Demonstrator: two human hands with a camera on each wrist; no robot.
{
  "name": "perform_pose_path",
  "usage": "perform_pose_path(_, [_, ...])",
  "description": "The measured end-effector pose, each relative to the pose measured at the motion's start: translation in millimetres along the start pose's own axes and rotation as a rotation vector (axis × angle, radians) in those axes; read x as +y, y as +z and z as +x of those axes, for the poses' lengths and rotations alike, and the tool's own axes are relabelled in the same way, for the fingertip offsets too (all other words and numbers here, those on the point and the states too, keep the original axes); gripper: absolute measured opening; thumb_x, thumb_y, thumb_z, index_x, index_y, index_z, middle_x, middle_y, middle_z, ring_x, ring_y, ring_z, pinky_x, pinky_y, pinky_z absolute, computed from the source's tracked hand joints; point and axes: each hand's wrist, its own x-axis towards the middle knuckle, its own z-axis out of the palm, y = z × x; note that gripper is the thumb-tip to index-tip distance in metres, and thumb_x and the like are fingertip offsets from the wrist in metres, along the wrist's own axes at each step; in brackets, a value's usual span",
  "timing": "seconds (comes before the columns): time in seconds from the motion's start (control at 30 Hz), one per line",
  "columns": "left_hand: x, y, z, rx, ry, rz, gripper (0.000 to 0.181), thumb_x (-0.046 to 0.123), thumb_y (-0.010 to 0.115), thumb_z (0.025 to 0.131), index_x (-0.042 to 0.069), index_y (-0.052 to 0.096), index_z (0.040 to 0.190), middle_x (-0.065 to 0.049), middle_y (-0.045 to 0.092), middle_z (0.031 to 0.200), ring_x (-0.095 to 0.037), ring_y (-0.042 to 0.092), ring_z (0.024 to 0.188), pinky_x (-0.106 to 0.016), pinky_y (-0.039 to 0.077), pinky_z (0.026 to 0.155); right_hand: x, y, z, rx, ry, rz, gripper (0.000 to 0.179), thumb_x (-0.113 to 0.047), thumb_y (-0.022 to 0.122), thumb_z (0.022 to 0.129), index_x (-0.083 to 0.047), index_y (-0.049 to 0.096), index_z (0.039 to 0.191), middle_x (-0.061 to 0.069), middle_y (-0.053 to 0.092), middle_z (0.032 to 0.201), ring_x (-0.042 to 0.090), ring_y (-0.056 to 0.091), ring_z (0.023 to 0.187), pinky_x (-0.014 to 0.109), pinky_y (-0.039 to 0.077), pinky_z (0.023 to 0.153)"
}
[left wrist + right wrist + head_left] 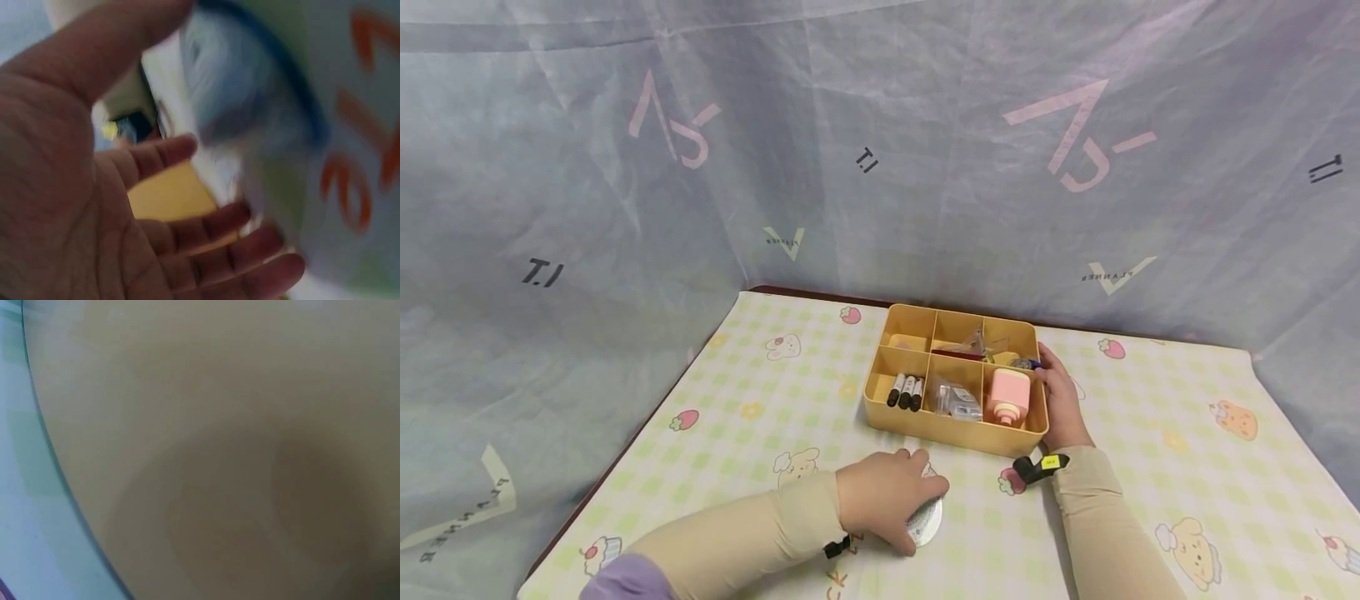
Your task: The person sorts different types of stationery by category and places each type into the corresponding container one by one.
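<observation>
My left hand (pixel 891 498) reaches over a round, silvery flat disc (pixel 927 523) on the table, thumb at its near side and fingers spread past its far side. In the left wrist view the blurred disc (pixel 244 81) shows a blue edge, beyond the fairly straight fingers (pixel 215 228). My right hand (pixel 1062 404) grips the right side of a yellow compartment box (pixel 955 431), its fingertips at the rim. The right wrist view is filled by the blurred box wall (pixel 187 394), and that hand's fingers are hidden there.
In the box's front row lie several black-capped markers (pixel 906 392), a clear plastic packet (pixel 958 402) and a pink bottle (pixel 1010 396). Small items in clear packaging (pixel 973 343) sit in the back row. A grey curtain (pixel 880 150) hangs behind the checked tablecloth (pixel 752 458).
</observation>
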Motion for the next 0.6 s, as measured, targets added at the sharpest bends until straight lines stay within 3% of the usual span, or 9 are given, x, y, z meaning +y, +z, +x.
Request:
perform_pose_path(0.2, [16.2, 1.9, 1.5, -0.04, -0.018, 0.023, 0.065, 0.037, 0.087, 0.069, 0.028, 0.053, 0.123, -0.001, 0.05, 0.102, -0.009, 0.046, 0.069, -0.025, 0.042, 0.055, -0.8, -0.4, -0.2, -0.002, -0.008, -0.006, 0.061, -0.02, 0.029, 0.105, -0.027, 0.016, 0.164, 0.003, 0.016, 0.168, 0.022, 0.021, 0.15, 0.04, 0.017, 0.123])
perform_pose_path(0.43, [12.2, -1.4, 3.4, -0.053, 0.004, -0.028, 0.068, 0.031, 0.086, 0.066, 0.03, 0.051, 0.124, 0.0, 0.048, 0.099, -0.009, 0.045, 0.075, -0.024, 0.042, 0.058, -0.5, -0.6, -0.6, 0.007, -0.004, -0.036, 0.062, -0.02, 0.028, 0.104, -0.028, 0.015, 0.164, 0.002, 0.015, 0.169, 0.023, 0.019, 0.151, 0.041, 0.016, 0.123])
perform_pose_path(0.6, [6.8, -21.2, 2.2, -0.032, 0.036, -0.127, 0.071, 0.03, 0.085, 0.069, 0.033, 0.05, 0.13, 0.002, 0.049, 0.099, -0.008, 0.05, 0.069, -0.023, 0.043, 0.056, -0.1, -1.7, -0.6, 0.009, -0.004, -0.049, 0.062, -0.02, 0.028, 0.104, -0.028, 0.016, 0.164, 0.001, 0.014, 0.169, 0.023, 0.018, 0.151, 0.042, 0.016, 0.123])
